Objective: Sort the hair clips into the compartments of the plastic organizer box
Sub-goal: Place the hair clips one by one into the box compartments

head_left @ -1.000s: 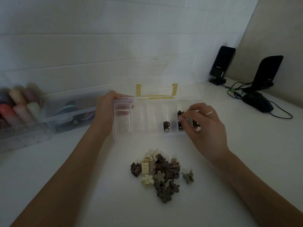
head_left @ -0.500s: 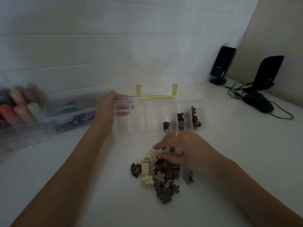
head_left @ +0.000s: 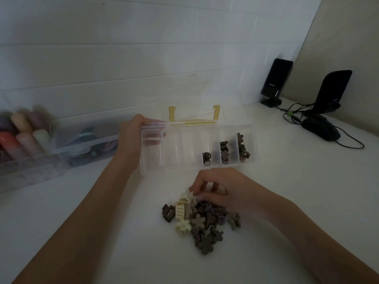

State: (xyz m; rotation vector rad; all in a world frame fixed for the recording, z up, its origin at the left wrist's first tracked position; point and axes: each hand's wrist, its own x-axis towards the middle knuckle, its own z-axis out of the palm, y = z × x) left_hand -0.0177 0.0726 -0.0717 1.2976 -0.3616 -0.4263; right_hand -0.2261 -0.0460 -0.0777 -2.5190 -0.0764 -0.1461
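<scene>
Though my right hand [head_left: 220, 188] curls over the clip pile [head_left: 202, 221], I can't tell what it pinches; my left hand [head_left: 131, 138] grips the organizer box [head_left: 196, 149], fingers blurred behind plastic.

Just the one camera here, worn on the person's head, and it looked forward and down over a white table [head_left: 287, 201] from close up. Both forearms came in from the near edge, a tiled wall [head_left: 123, 48] filled the far side, and the wide lens bent the edges. No second view to share anything.
</scene>
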